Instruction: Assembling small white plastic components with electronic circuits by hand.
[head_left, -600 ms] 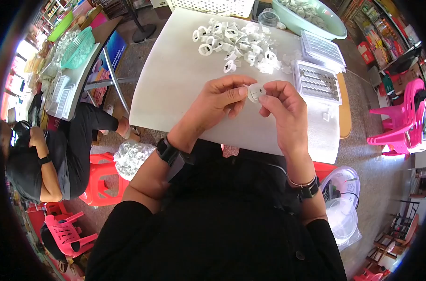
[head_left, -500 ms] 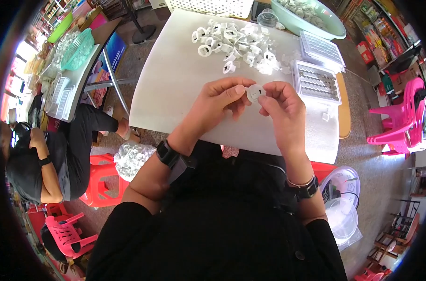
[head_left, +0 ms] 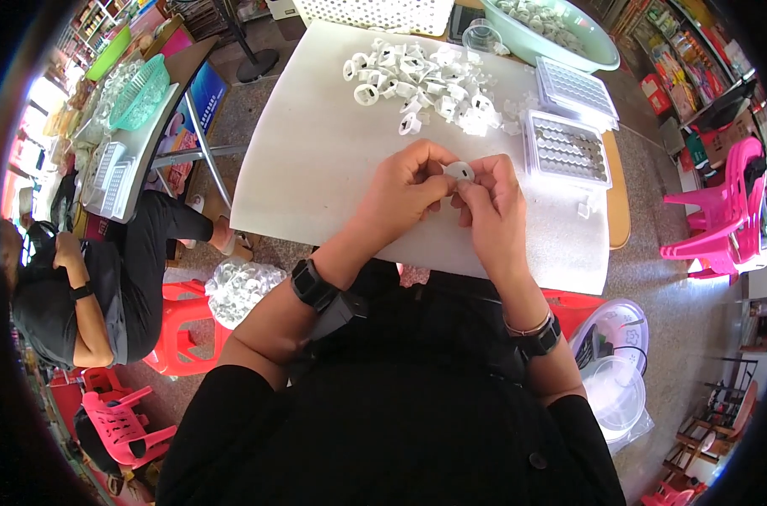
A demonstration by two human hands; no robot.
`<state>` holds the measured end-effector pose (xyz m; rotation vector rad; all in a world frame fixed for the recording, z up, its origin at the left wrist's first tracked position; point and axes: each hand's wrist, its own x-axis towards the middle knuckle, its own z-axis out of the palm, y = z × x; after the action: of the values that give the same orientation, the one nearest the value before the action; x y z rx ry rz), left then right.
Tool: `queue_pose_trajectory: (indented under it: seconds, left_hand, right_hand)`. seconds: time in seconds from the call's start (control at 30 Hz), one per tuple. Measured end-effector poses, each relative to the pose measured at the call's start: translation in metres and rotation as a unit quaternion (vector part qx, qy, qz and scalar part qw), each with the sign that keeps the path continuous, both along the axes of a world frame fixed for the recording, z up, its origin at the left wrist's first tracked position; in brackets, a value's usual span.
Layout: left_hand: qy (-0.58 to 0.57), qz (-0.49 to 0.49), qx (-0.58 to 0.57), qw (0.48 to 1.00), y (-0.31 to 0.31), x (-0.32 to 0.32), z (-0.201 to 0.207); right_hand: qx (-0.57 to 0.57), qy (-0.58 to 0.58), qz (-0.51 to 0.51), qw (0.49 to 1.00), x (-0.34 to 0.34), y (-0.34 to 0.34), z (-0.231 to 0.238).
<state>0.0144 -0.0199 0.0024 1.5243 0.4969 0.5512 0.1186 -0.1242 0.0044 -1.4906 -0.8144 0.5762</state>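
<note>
Above the white tabletop (head_left: 307, 169), a small round white plastic part (head_left: 459, 170) with a dark slot is pinched between both my hands. My left hand (head_left: 405, 194) grips its left side with thumb and bent fingers. On its other side, my right hand (head_left: 491, 198) holds the edge, also thumb against fingers. The fingers hide the underside of the part. Just beyond my hands lies a loose heap of similar white plastic parts (head_left: 426, 80), several showing dark slots. Smaller clear pieces (head_left: 512, 114) are scattered at the heap's right edge.
Right of the heap stand a filled tray (head_left: 567, 150) and another clear tray (head_left: 576, 88). A pale green basin (head_left: 599, 52) and white perforated basket (head_left: 375, 13) are at the back. A person (head_left: 88, 287) sits at left, near a red stool (head_left: 181, 329) and a filled bag (head_left: 240, 291).
Both hands have drawn closer together around the round part, my right hand shifting left. The part is now tilted and more covered by my fingers.
</note>
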Motion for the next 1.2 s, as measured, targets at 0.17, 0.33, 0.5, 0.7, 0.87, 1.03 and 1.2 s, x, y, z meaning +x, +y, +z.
queue_pose_trajectory:
  seconds: [0.17,0.33,0.5,0.7,0.87,1.03,1.2]
  left_hand:
    - [-0.016,0.019,0.092,0.995,0.003,0.009,-0.013]
    - [0.010,0.017,0.081,0.997,-0.001,0.006,-0.003]
    - [0.006,-0.050,-0.061,0.997,-0.002,-0.010,0.012]
    - [-0.007,-0.023,-0.056,0.998,0.022,-0.034,0.030]
    - [0.022,-0.038,-0.025,0.999,0.047,-0.023,0.038]
    - [0.090,0.023,0.022,0.995,0.076,-0.029,0.032]
    - [0.187,0.049,0.158,0.968,0.079,-0.012,0.031]
  right_hand:
    - [0.002,0.002,0.014,1.000,0.008,0.003,-0.006]
    - [0.021,-0.017,0.003,1.000,0.006,0.001,-0.008]
    - [-0.048,-0.009,0.063,0.997,0.016,-0.017,0.019]
    - [-0.142,-0.208,0.038,0.967,0.091,0.005,0.076]
    - [0.044,-0.125,-0.037,0.990,0.178,0.062,0.114]
    - [0.015,-0.211,0.117,0.970,0.119,0.050,0.076]
    - [-0.029,-0.161,0.128,0.978,0.061,0.019,0.031]
